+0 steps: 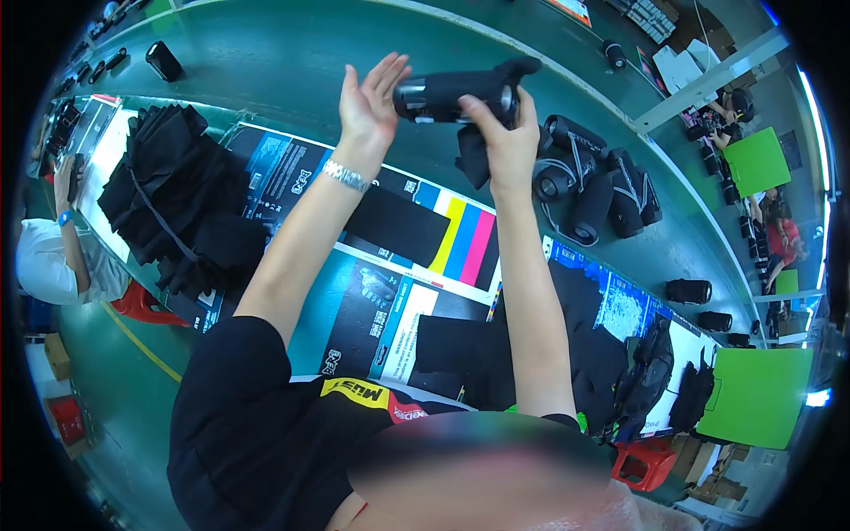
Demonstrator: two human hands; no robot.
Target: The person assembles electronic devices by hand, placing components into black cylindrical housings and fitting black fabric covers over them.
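Note:
My right hand (506, 140) grips a black cylindrical speaker (434, 96) near its right end, above the far side of the table. Black cloth (474, 157) hangs under that hand, and more dark material sticks up past the speaker's right end. My left hand (370, 111) is open beside the speaker's left end, fingers spread and palm showing; whether it touches the end I cannot tell. Below my forearms, flat black cloth pieces (398, 228) lie on printed sheets (363, 305).
A big pile of black cloth pieces (173, 195) lies on the table at left. Several black speakers with grey cords (589, 190) stand on the green surface at right. Another person (57, 257) sits at far left. A green board (760, 396) is at right, and red stools (644, 465) stand below.

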